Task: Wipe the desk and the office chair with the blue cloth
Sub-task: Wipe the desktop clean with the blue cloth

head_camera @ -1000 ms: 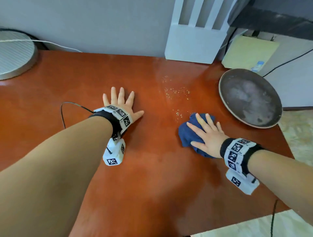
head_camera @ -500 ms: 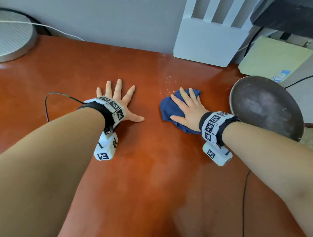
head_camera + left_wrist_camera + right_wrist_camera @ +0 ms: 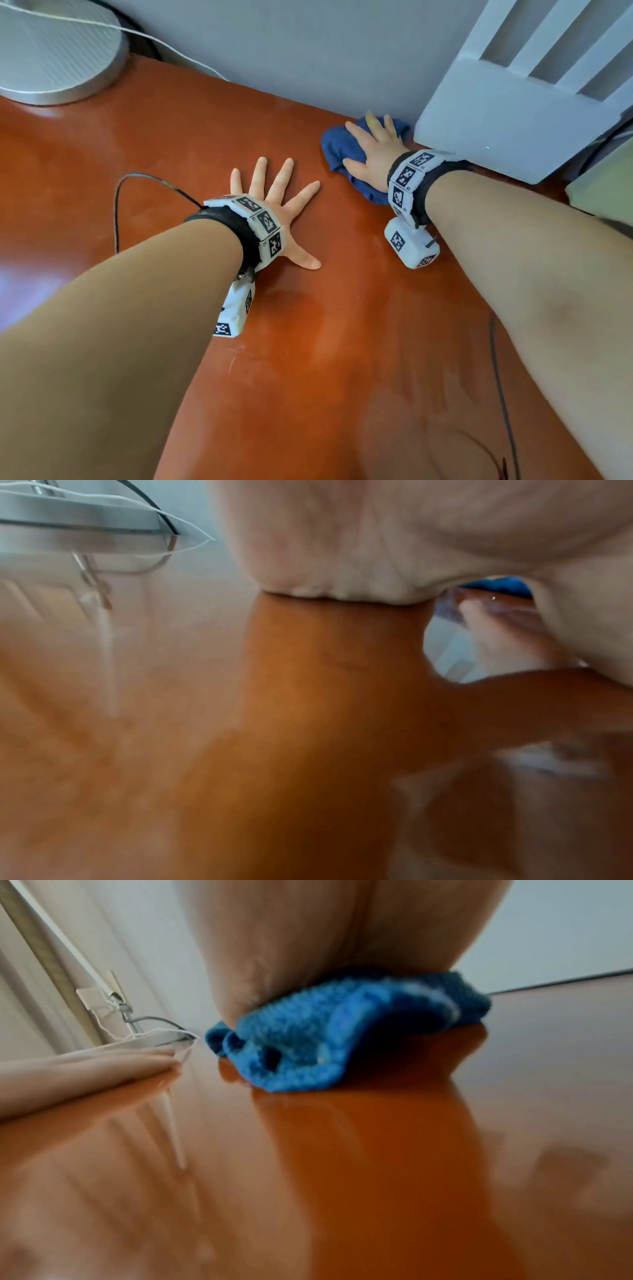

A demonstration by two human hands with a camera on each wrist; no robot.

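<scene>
Wiping the desk (image 3: 342,325) near the wall
Right hand (image 3: 375,152) presses flat on the blue cloth (image 3: 334,147); left hand (image 3: 274,205) lies splayed, holding nothing

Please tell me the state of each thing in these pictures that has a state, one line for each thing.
blue cloth: bunched, flat on the desk under the right hand, beside the white device.
right hand: fingers straight, presses the cloth.
left hand: fingers spread, palm flat on the desk.
desk: glossy, with faint smears.
white device: upright against the wall.
</scene>
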